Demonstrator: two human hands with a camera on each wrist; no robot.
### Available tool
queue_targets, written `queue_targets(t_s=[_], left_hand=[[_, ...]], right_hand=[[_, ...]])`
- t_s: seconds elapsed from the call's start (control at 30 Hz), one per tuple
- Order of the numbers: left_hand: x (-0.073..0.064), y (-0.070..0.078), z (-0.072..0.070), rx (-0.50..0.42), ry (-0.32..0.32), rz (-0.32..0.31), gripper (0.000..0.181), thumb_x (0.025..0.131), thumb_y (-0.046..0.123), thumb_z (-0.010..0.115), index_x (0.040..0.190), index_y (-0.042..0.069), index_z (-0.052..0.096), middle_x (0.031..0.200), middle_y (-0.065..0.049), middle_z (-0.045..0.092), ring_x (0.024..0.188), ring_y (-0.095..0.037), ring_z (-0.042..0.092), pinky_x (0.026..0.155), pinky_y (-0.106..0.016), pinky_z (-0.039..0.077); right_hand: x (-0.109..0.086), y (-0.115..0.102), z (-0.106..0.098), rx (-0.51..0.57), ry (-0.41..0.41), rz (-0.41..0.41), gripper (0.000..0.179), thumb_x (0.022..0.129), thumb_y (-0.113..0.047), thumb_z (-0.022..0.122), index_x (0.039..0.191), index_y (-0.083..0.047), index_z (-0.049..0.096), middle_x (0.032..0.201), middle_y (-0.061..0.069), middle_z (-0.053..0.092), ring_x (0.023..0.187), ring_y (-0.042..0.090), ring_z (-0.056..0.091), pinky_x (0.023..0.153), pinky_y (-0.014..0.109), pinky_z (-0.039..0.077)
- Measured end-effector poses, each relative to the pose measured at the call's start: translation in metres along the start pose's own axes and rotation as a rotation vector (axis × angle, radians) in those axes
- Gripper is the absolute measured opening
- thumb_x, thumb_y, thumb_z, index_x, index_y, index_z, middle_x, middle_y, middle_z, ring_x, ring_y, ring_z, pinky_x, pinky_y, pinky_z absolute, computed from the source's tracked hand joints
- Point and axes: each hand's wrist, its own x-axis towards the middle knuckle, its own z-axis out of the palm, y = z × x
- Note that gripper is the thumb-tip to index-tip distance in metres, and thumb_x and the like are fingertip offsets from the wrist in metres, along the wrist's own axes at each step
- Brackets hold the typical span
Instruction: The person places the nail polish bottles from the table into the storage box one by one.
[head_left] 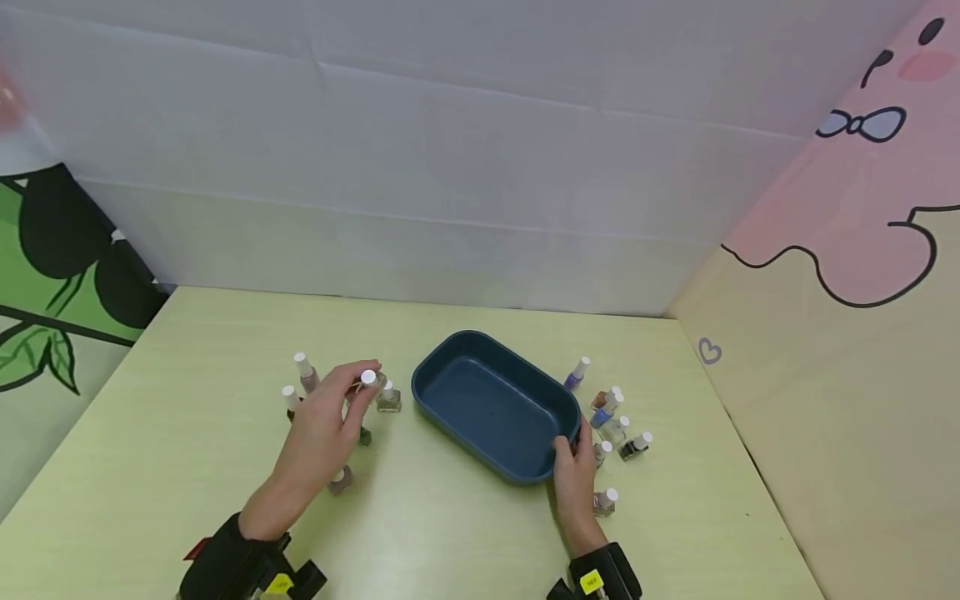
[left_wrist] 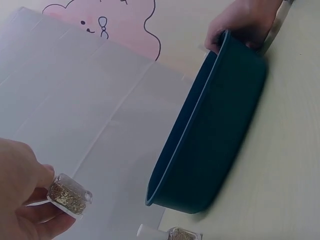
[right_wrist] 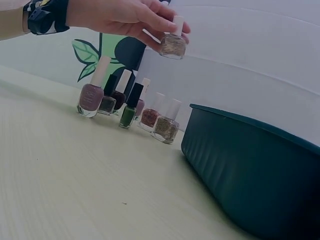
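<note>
My left hand [head_left: 318,421] pinches a small nail polish bottle [left_wrist: 70,196] with gold glitter and a white cap, raised above the table. Just below and behind it, several nail polish bottles stand on the table; one with gold glitter [right_wrist: 165,128] is nearest the container, beside a green one [right_wrist: 128,114] and a mauve one [right_wrist: 91,95]. A deep blue rectangular container [head_left: 487,408] sits in the middle of the table, with no bottles inside. At its near right corner my right hand [head_left: 576,487] grips the rim, thumb on the inner side, fingers outside.
Right of the container is another group of nail polish bottles, among them a purple one [head_left: 574,376], a blue one [head_left: 602,417] and a dark one [head_left: 636,446]. A white sheet [head_left: 450,167] rises behind the table [head_left: 465,542]; a printed panel [head_left: 847,350] borders the right side.
</note>
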Motion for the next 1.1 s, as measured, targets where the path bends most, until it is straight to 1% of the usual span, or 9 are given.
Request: queue_targets(t_s=[0.07,0.13,0.2,0.37,0.53,0.63,0.73,0.93,1.1], left_hand=[[0.002,0.002,0.003,0.004,-0.014,0.008,0.034,0.094,-0.004,0.071,0.127,-0.004,0.064,0.119,-0.015,0.071,0.093,-0.023,0.071,0.079,-0.023,0.059],[0.004,0.004,0.006,0.014,-0.029,0.014,0.033,0.095,-0.002,0.070,0.127,-0.002,0.064,0.119,-0.014,0.071,0.093,-0.022,0.071,0.076,-0.035,0.062],[0.007,0.005,0.009,0.010,-0.047,0.016,0.031,0.097,-0.001,0.068,0.127,-0.001,0.064,0.119,-0.013,0.071,0.092,-0.021,0.069,0.074,-0.038,0.061],[0.013,0.009,0.016,-0.005,-0.086,0.012,0.028,0.098,0.000,0.067,0.126,0.000,0.064,0.117,-0.012,0.070,0.092,-0.021,0.069,0.075,-0.039,0.060],[0.022,0.013,0.027,-0.017,-0.127,0.028,0.025,0.101,0.005,0.064,0.126,0.001,0.064,0.119,-0.013,0.069,0.092,-0.021,0.070,0.074,-0.038,0.061],[0.027,0.016,0.035,-0.010,-0.166,0.044,0.026,0.102,0.008,0.064,0.127,0.002,0.064,0.121,-0.013,0.069,0.098,-0.022,0.072,0.077,-0.038,0.061],[0.030,0.019,0.042,0.005,-0.197,0.077,0.029,0.100,0.007,0.067,0.128,0.002,0.063,0.119,-0.013,0.068,0.096,-0.022,0.072,0.076,-0.035,0.061],[0.034,0.020,0.056,0.011,-0.229,0.149,0.029,0.098,0.004,0.068,0.126,0.001,0.062,0.118,-0.013,0.067,0.096,-0.021,0.071,0.080,-0.033,0.061],[0.037,0.021,0.065,0.033,-0.258,0.199,0.026,0.098,0.004,0.068,0.124,0.002,0.065,0.120,-0.012,0.068,0.104,-0.023,0.071,0.087,-0.032,0.060]], right_hand=[[0.000,0.000,0.000,0.006,-0.002,-0.001,0.063,0.101,-0.007,0.044,0.162,-0.013,0.030,0.165,0.010,0.033,0.145,0.027,0.037,0.118,0.052,0.033],[0.000,0.000,0.000,0.009,-0.002,0.000,0.063,0.100,-0.007,0.044,0.162,-0.013,0.030,0.165,0.011,0.033,0.145,0.027,0.037,0.118,0.052,0.033],[0.000,0.001,0.001,0.012,-0.002,0.001,0.063,0.100,-0.007,0.044,0.162,-0.012,0.030,0.165,0.011,0.033,0.145,0.027,0.037,0.118,0.052,0.033],[-0.001,0.000,0.001,0.013,-0.005,0.010,0.064,0.101,-0.007,0.044,0.163,-0.013,0.029,0.165,0.010,0.032,0.145,0.026,0.036,0.118,0.051,0.033],[-0.001,-0.001,0.001,0.005,0.000,0.005,0.064,0.101,-0.007,0.044,0.162,-0.013,0.029,0.165,0.011,0.033,0.144,0.026,0.037,0.117,0.051,0.033],[-0.001,-0.002,0.001,-0.002,0.005,0.003,0.064,0.100,-0.007,0.044,0.162,-0.013,0.030,0.165,0.012,0.033,0.144,0.027,0.037,0.117,0.051,0.033],[-0.002,-0.002,0.001,-0.004,0.005,0.000,0.064,0.101,-0.007,0.044,0.163,-0.012,0.029,0.165,0.013,0.032,0.144,0.027,0.037,0.116,0.052,0.034],[-0.002,-0.003,0.001,0.004,0.004,-0.002,0.064,0.101,-0.008,0.044,0.163,-0.013,0.028,0.166,0.012,0.032,0.145,0.028,0.037,0.116,0.052,0.034],[-0.001,-0.002,0.000,-0.012,0.001,-0.007,0.064,0.101,-0.008,0.044,0.163,-0.014,0.028,0.165,0.010,0.034,0.145,0.025,0.037,0.116,0.045,0.033]])
